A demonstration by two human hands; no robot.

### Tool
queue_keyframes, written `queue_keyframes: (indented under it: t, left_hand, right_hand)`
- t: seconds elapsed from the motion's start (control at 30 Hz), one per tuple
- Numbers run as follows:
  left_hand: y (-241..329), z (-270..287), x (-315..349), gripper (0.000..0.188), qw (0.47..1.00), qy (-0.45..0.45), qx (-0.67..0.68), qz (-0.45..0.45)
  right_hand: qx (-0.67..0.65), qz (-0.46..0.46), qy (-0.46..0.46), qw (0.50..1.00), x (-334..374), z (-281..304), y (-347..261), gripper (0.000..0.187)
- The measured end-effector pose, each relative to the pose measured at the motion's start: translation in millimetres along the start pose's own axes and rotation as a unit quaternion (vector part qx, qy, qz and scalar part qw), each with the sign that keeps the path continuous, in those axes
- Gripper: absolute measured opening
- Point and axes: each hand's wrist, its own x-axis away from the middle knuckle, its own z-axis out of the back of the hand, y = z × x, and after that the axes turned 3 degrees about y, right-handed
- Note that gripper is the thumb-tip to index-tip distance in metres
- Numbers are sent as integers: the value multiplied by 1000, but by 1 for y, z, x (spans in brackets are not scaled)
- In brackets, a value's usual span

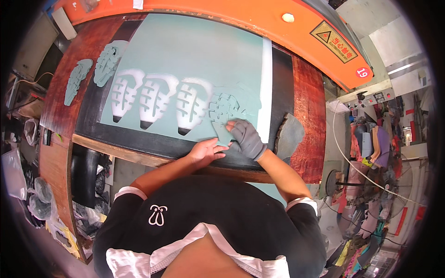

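Observation:
A pale green sheet lies on the table, with several sole-shaped cut-outs along its near side. Three of these show white underneath, with dark toe ends and green lugs. At the right end of the row is a green treaded sole piece, its narrow tip pointing toward me. My right hand, in a grey glove, is curled with its fingertips gripping the right side of that piece's narrow end. My bare left hand rests at the sheet's near edge, fingers stretched out and touching around the tip.
Two loose green treaded pieces lie to the left. A dark flat scrap sits at right on the reddish table. An orange machine beam spans the far side. Colourful material hangs at right.

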Motion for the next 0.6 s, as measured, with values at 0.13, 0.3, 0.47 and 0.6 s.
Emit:
queue_keyframes:
  t: [0.13, 0.3, 0.47, 0.6]
  left_hand:
    - [-6, 1, 1, 27, 999, 9, 5, -33]
    - [-13, -2, 2, 40, 996, 36, -47, -65]
    - [-15, -9, 3, 40, 990, 97, -82, -62]
    - [-14, -10, 4, 42, 988, 109, -98, -48]
  right_hand:
    - [24, 11, -59, 998, 0, 6, 7, 50]
    - [21, -63, 34, 997, -11, -12, 26, 42]
    - [-214, -434, 193, 853, -66, 24, 98, 50]
    - [-250, -500, 280, 781, -123, 65, 167, 27]
